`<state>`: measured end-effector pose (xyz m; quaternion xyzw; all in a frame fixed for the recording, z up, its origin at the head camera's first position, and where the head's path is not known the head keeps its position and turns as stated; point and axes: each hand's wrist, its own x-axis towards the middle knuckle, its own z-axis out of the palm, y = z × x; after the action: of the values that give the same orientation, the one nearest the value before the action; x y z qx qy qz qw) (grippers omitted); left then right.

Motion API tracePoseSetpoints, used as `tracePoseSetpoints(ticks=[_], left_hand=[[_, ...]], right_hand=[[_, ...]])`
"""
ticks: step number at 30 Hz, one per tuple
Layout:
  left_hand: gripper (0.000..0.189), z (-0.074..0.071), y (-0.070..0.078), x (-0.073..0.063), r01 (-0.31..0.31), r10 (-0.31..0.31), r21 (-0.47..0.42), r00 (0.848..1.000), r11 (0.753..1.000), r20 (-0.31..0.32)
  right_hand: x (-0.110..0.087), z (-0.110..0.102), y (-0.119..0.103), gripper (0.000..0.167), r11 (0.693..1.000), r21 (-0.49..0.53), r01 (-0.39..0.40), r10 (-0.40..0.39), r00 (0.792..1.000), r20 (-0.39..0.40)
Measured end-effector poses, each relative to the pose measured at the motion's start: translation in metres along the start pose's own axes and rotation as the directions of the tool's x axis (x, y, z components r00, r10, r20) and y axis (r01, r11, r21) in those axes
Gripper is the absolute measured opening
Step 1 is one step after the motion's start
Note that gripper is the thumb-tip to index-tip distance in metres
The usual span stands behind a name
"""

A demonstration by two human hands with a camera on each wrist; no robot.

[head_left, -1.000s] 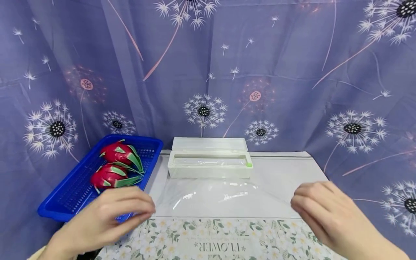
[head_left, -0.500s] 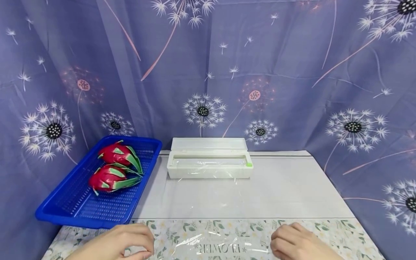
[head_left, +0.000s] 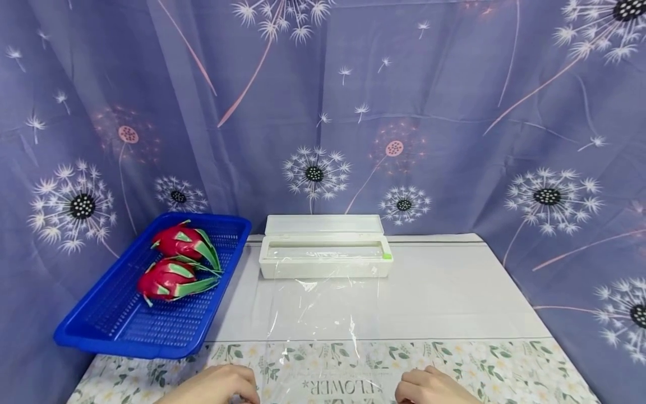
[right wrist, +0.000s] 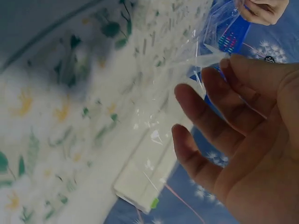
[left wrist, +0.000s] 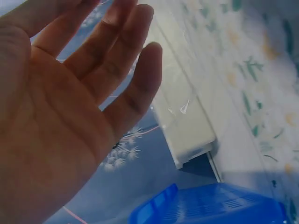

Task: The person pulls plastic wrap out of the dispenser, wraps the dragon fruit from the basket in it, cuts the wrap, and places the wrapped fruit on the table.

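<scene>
From my head view, the basket [head_left: 123, 349] sits at the left of the frame with two fruits [head_left: 174, 279] in it, one behind the other. To its right, at centre, the box [head_left: 325, 239] stands on the desk [head_left: 454, 292], before the curtain [head_left: 323, 112]. I see film [head_left: 323, 320] run from the box to the bottom edge, between the left fingers [head_left: 234, 379] and right fingers [head_left: 416, 383].

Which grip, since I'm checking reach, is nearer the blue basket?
Left. The left grip is just off the near end of the blue basket, slightly right of it; the right grip is much farther right, across the clear film.
</scene>
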<state>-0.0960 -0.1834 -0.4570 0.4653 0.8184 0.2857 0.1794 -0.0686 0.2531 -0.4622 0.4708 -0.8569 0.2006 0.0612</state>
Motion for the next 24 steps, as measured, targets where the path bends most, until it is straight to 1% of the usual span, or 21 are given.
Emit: tracePoseSetpoints(ticks=[5, 7, 9, 12, 15, 17, 18, 19, 21, 24], left_hand=[[0.015, 0.009, -0.007, 0.002, 0.075, -0.075, -0.011, 0.997, 0.997, 0.024], [0.014, 0.013, -0.009, 0.003, 0.096, -0.096, -0.006, 0.995, 0.995, 0.029], [0.013, 0.017, -0.012, 0.004, 0.108, -0.108, 0.006, 0.994, 0.994, 0.029], [0.009, 0.021, -0.015, 0.006, 0.094, -0.093, 0.023, 0.996, 0.995, -0.01], [0.014, 0.023, -0.018, 0.008, 0.084, -0.079, 0.081, 0.995, 0.993, -0.067], [0.016, 0.022, -0.02, 0.009, 0.112, -0.102, 0.11, 0.99, 0.988, -0.095], [0.014, 0.022, -0.021, 0.009, 0.138, -0.126, 0.12, 0.987, 0.983, -0.103], [0.013, 0.022, -0.022, 0.009, 0.165, -0.151, 0.132, 0.983, 0.978, -0.109], [0.01, 0.022, -0.023, 0.009, 0.22, -0.207, 0.122, 0.972, 0.968, -0.108], [0.006, 0.023, -0.026, 0.009, 0.261, -0.25, 0.118, 0.963, 0.958, -0.102]], right_hand=[[0.002, 0.01, 0.003, 0.019, 0.997, 0.062, -0.051, 0.047, 0.997, 0.067], [0.002, 0.013, 0.005, 0.021, 0.996, 0.079, -0.052, 0.044, 0.994, 0.096], [0.003, 0.016, 0.006, 0.022, 0.993, 0.097, -0.071, 0.057, 0.989, 0.138], [0.006, 0.02, 0.009, 0.023, 0.983, 0.115, -0.141, 0.114, 0.971, 0.208], [0.007, 0.022, 0.013, 0.019, 0.97, 0.111, -0.216, 0.183, 0.95, 0.255], [0.007, 0.024, 0.016, 0.012, 0.967, 0.093, -0.237, 0.208, 0.945, 0.252], [0.007, 0.025, 0.018, 0.009, 0.966, 0.084, -0.245, 0.218, 0.944, 0.25], [0.007, 0.026, 0.019, 0.009, 0.963, 0.079, -0.257, 0.231, 0.94, 0.251], [0.007, 0.026, 0.02, 0.01, 0.953, 0.085, -0.291, 0.26, 0.929, 0.262], [0.008, 0.027, 0.02, 0.011, 0.934, 0.11, -0.34, 0.299, 0.911, 0.284]])
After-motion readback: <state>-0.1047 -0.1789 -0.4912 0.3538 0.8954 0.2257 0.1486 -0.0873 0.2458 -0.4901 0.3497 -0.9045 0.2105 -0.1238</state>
